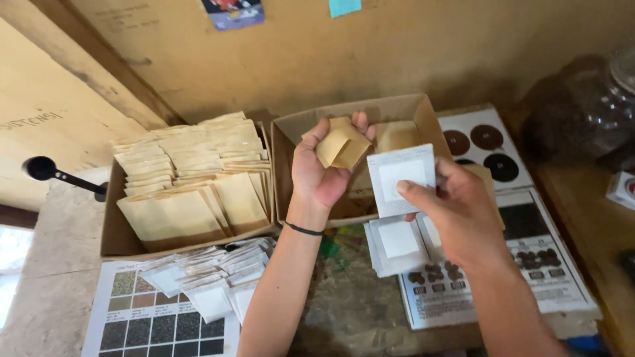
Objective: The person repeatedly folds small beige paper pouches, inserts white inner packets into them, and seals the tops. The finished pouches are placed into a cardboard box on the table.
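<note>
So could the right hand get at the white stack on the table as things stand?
Probably yes. The right hand hovers just above the white stack with nothing between them, but its fingers already pinch a white sachet, so it would have to set that down or grip both.

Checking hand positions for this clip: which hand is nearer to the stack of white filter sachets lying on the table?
Right. The right hand hovers just above and beside the stack of white sachets, holding one sachet. The left hand is farther away, raised over the open cardboard box with a folded brown packet.
</note>
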